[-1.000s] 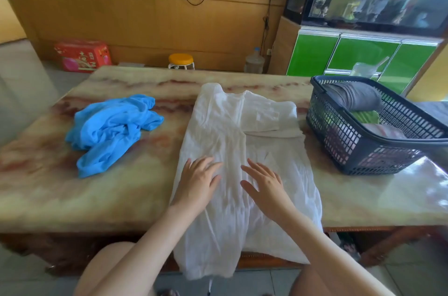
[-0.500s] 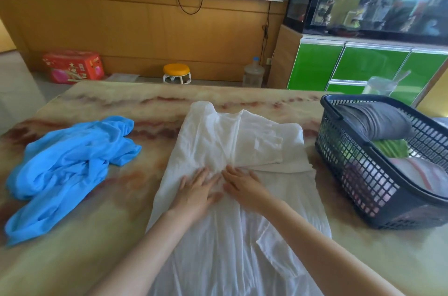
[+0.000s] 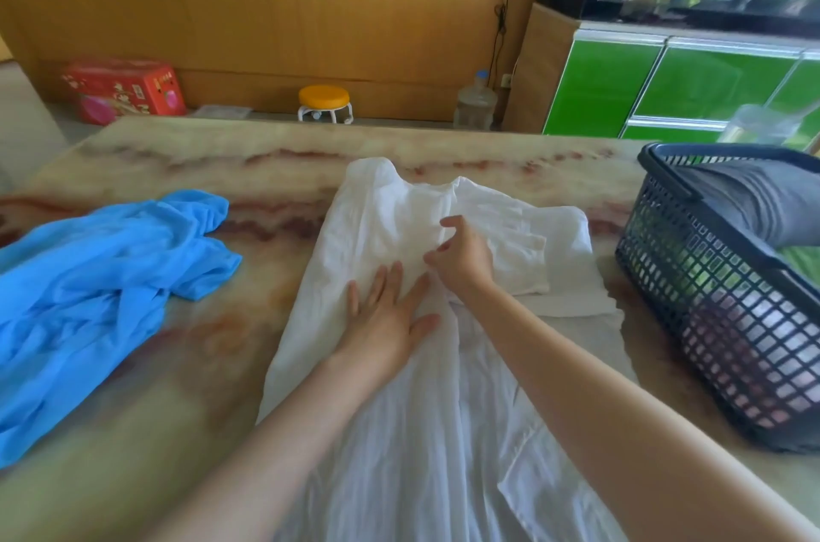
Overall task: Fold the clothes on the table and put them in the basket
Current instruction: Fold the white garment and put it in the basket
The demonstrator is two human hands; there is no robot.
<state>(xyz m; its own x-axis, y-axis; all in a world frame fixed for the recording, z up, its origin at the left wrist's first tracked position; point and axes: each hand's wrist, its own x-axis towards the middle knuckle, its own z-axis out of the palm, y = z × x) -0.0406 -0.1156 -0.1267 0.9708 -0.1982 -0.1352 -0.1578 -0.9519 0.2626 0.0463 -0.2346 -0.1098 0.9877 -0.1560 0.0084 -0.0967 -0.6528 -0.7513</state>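
A white garment (image 3: 399, 430) lies spread lengthwise down the middle of the marble table (image 3: 186, 364), its sleeves folded in near the top. My left hand (image 3: 386, 319) presses flat on its middle with straight fingers. My right hand (image 3: 463, 257) sits just beyond it on the garment's chest, thumb and fingers loosely curled over the cloth; no fold is clearly pinched. A crumpled blue garment (image 3: 88, 297) lies on the table's left side. The dark plastic basket (image 3: 710, 319) stands at the right edge, holding folded grey, green and pinkish clothes.
Beyond the table's far edge are a red box (image 3: 124, 91), a small yellow-topped stool (image 3: 325, 102) and a water jug (image 3: 475, 104) against a wooden wall. A green cabinet (image 3: 665, 89) stands at the back right.
Both hands have slid up the white garment away from me. The left stays flat; the right has moved ahead towards the collar and curled its fingers. The camera has leaned closer.
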